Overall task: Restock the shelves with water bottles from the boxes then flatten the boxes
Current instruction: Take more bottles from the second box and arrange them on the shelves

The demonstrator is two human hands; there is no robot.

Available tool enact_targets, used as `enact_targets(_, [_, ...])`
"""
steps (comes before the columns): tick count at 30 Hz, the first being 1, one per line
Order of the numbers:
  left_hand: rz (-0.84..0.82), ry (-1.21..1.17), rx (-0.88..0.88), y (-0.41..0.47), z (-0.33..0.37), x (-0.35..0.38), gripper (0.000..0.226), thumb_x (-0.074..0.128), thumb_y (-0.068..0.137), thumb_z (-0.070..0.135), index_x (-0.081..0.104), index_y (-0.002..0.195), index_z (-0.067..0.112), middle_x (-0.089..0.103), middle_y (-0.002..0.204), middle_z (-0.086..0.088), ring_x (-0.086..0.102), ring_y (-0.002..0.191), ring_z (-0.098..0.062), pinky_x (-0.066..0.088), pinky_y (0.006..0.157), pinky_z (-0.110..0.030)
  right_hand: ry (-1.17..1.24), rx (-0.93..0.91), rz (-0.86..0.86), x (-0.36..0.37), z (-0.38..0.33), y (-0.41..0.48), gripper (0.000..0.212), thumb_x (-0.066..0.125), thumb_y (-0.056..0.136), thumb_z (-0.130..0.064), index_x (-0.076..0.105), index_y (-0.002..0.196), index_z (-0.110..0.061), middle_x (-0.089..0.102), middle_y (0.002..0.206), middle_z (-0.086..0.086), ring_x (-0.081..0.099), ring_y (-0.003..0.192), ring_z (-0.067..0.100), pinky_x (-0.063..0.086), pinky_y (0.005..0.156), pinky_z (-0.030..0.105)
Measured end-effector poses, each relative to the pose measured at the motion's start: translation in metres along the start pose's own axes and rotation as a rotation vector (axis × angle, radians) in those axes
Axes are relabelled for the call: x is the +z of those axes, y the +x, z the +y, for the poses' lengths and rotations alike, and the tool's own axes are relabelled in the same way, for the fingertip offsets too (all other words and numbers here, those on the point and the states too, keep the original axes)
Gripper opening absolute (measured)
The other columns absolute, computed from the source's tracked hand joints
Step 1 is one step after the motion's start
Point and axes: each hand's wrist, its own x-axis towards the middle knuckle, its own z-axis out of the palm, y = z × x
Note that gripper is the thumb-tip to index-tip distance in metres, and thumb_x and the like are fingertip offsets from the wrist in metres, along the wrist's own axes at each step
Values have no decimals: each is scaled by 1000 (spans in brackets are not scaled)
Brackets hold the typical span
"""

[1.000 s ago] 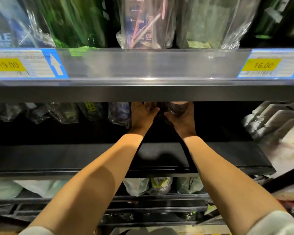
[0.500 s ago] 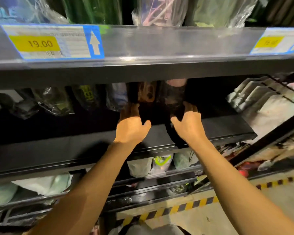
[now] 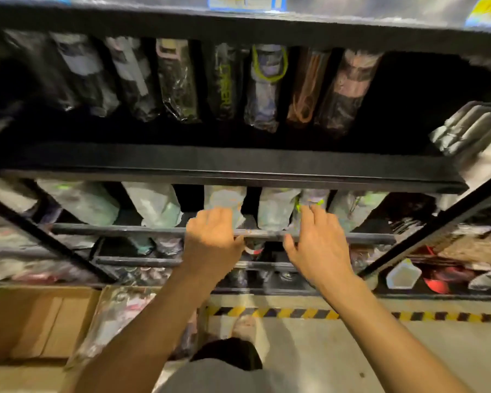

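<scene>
1. Shelving unit (image 3: 238, 165): the black frame is filling the upper two thirds of the picture, with its middle shelf board running across the centre.
2. Cardboard box (image 3: 40, 321): it is sitting open on the floor at lower left, not yet flattened. The boxed bottles (image 3: 116, 321), wrapped in clear film, are lying at its right side, so restocking is judged unfinished.
3. Shelved bottles (image 3: 179, 83): a row of film-wrapped bottles is standing at the back of the middle shelf, upper centre. Dark space is showing at the row's right end.
4. Pale bottles (image 3: 156, 205): wrapped in whitish film, they are standing on the lower shelf behind a horizontal rail (image 3: 111, 229), at mid-frame.
5. Left hand (image 3: 213, 242): it is hovering before the rail at centre, fingers relaxed and holding nothing. Whether it is touching the rail cannot be told.
6. Right hand (image 3: 318, 245): it is hovering just right of centre, likewise slack-fingered and empty, with its fingertips lying near one pale bottle.
7. Risks, as judged: the slick film is inviting a bottle to slip from the grasp while it is being lifted from the box. A tall, narrow bottle nudged on insertion is likely to topple its close-packed neighbours. A hand is liable to catch on the rail or the shelf edge when reaching in.
</scene>
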Motion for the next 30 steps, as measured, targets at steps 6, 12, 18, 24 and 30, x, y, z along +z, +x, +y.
enact_targets(6, [-196,22,-225,-111,-58,14,40,56,93,48,61,118,17,67,119,-5,61,117,-29,47,96,-39,77,-76,-154,36,-70,-83,64,52,98,-49,42,148,-11,42,151,12,44,131,35,37,108,44])
enact_targets(12, [-231,20,-314,-185,-142,30,54,54,98,56,51,141,23,56,144,-3,45,139,-26,37,116,-45,-2,-139,-213,61,-156,-129,61,44,99,-53,40,146,-14,43,148,10,44,130,32,36,111,43])
enact_targets(18, [-258,-23,-376,-236,-264,32,64,54,99,56,37,151,24,47,156,-1,39,147,-26,33,121,-47,-16,-159,-293,96,-286,-140,64,45,99,-55,38,148,-14,46,141,11,45,127,33,38,107,44])
enact_targets(24, [-422,-12,-484,-279,-399,45,58,55,99,56,43,146,24,53,149,-2,47,140,-29,38,115,-47,15,-119,-429,153,-409,-161,69,48,99,-54,35,152,-12,46,144,12,46,128,33,40,105,43])
enact_targets(30, [-605,-26,-419,-274,-453,116,56,56,99,51,44,143,18,57,141,-5,52,131,-29,44,107,-45,24,-28,-557,228,-443,-162,64,50,98,-52,38,147,-13,47,145,12,48,127,33,43,104,43])
